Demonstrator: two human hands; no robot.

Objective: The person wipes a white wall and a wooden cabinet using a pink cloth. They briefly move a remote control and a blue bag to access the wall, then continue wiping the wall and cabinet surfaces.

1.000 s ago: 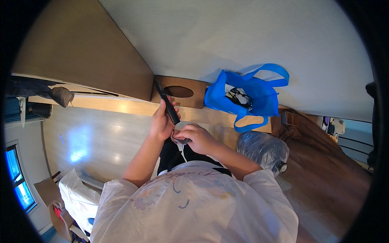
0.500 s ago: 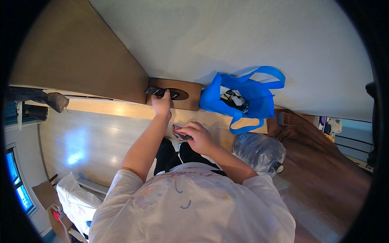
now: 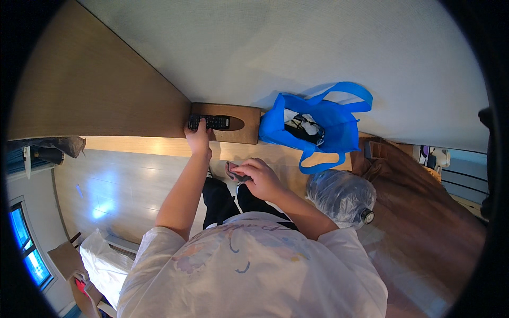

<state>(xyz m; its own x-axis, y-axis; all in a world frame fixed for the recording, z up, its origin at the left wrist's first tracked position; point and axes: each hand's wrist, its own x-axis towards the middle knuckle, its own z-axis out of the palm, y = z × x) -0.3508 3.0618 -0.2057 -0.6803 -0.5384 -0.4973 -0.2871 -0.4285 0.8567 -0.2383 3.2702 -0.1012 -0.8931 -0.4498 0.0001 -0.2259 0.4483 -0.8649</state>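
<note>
My left hand (image 3: 198, 140) is closed on the near edge of a black remote control (image 3: 218, 122) with many small buttons. The remote lies level over the dark oval opening of a brown box (image 3: 250, 113); whether it rests on the box I cannot tell. Nearer to my body, my right hand (image 3: 261, 179) pinches a small folded cloth (image 3: 230, 168), pinkish with grey parts. Right of the box stands a blue bag (image 3: 273, 123) with its handles up. Black and white items (image 3: 305, 128) show inside it.
The box and bag stand on a narrow wooden ledge (image 3: 154, 145) along the wall. A brown panel (image 3: 95, 79) rises at the left. A large clear plastic bottle (image 3: 339, 196) lies at the right beside a brown cover (image 3: 419, 212). A white plastic-wrapped thing (image 3: 103, 262) sits lower left.
My left hand has moved slightly left and drawn the remote from a slant to nearly level over the box. My right hand keeps its pinch on the cloth. The view has shifted a little.
</note>
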